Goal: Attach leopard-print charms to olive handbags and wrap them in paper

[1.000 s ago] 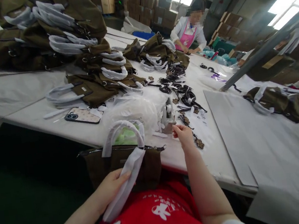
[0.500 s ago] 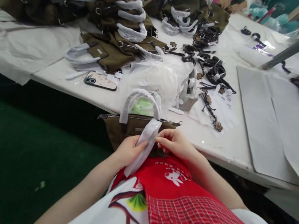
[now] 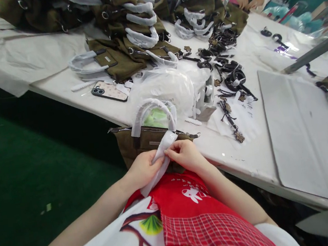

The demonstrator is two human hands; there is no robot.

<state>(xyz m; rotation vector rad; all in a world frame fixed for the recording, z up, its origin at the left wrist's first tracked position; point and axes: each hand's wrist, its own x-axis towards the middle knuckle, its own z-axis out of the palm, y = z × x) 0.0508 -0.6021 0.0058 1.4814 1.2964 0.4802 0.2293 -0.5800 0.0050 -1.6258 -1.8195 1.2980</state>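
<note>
An olive-brown handbag (image 3: 124, 139) stands upright in front of me at the table edge, its zip along the top and its handle (image 3: 165, 108) wrapped in white film. A white wrapped strip (image 3: 168, 137) slants down across the bag's front toward my apron. My left hand (image 3: 145, 168) is closed around the strip, thumb on top. At the strip's right edge, my right hand (image 3: 185, 154) is closed in a pinch, its fingertips touching the wrapping. The lower front of the bag is hidden behind my hands.
Behind the bag lies a clear plastic bag (image 3: 162, 85) beside a small box (image 3: 206, 111). A phone (image 3: 109, 90) lies left of it. Stacked olive bags (image 3: 125, 61), dark straps (image 3: 235, 77) and grey board (image 3: 292, 134) cover parts of the table. A co-worker's hands (image 3: 247, 3) are at the far right.
My right fingertips have moved slightly left and up, onto the strip's edge. My left hand keeps its hold and the handbag stays in place. The view has shifted slightly.
</note>
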